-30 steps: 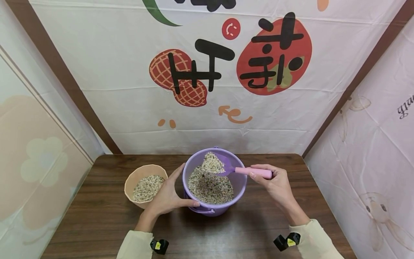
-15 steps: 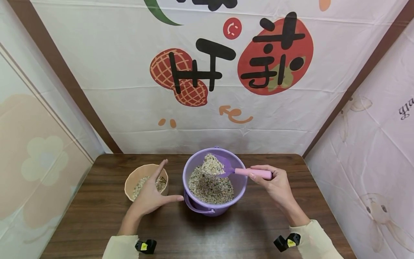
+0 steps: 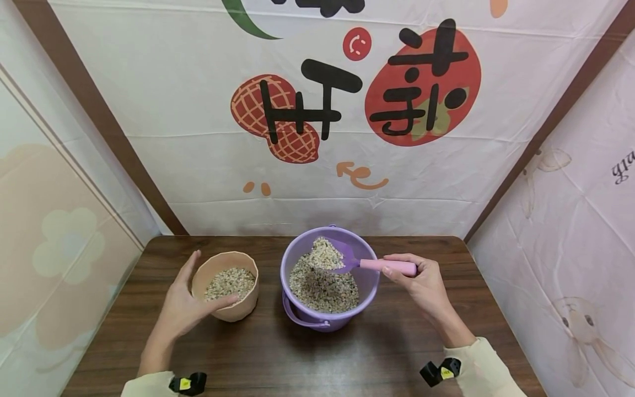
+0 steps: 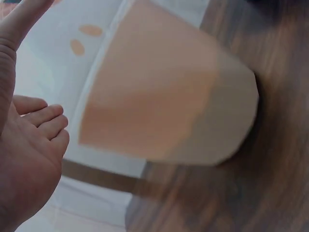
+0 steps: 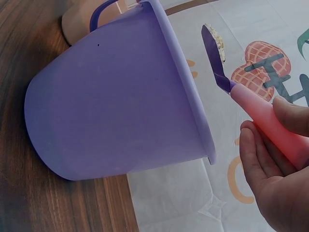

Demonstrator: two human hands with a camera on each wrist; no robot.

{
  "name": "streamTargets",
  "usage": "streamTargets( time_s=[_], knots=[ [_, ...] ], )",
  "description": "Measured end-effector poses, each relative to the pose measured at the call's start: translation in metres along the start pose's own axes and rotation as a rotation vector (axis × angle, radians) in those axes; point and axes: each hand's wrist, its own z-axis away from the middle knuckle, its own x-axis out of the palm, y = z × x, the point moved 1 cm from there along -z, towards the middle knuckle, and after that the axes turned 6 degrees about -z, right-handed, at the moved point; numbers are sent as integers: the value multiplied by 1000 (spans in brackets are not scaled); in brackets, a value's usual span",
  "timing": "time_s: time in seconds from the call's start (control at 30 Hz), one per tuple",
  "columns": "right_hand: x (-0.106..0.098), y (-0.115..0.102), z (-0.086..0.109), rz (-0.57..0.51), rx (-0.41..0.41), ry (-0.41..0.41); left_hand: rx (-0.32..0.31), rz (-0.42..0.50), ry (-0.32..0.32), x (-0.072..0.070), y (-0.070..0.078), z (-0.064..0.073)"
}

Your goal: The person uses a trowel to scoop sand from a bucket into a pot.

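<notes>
My right hand point(image 3: 421, 284) grips the pink handle of a toy shovel point(image 3: 389, 267). Its purple blade, heaped with pale, grainy bits point(image 3: 326, 255), is held over the mouth of a purple bucket point(image 3: 369, 286). In the right wrist view the loaded blade stands above the bucket's rim. More of the same speckled grains point(image 3: 324, 289) lie inside the bucket. On the left, my left hand point(image 3: 181, 306) has its fingers and thumb spread beside a peach faceted pot point(image 3: 243, 309), which also contains grains. The left wrist view shows a gap between that hand and the pot point(image 4: 159, 92).
Both containers stand on a dark wood-grain table point(image 3: 268, 358), the pot left of the bucket. The bucket's handle point(image 3: 297, 320) hangs down at its front left. A printed cloth point(image 3: 208, 182) rises behind the table's back edge, with more cloth at both sides.
My left hand has let go of the bucket's left side and moved left, past the pot's front, to the pot's far left side. The right hand and shovel have stayed nearly still.
</notes>
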Motion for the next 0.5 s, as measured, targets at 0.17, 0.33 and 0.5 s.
streamTargets(
  time_s=[0.17, 0.33, 0.5],
  knots=[
    [0, 1, 0, 2, -1, -3, -39, -52, -4, 0, -18, 5],
    [1, 1, 1, -3, -11, -6, -57, -59, -28, 7, -31, 9],
    [2, 0, 0, -1, -20, -16, -53, -44, -26, 12, -37, 10]
  ],
)
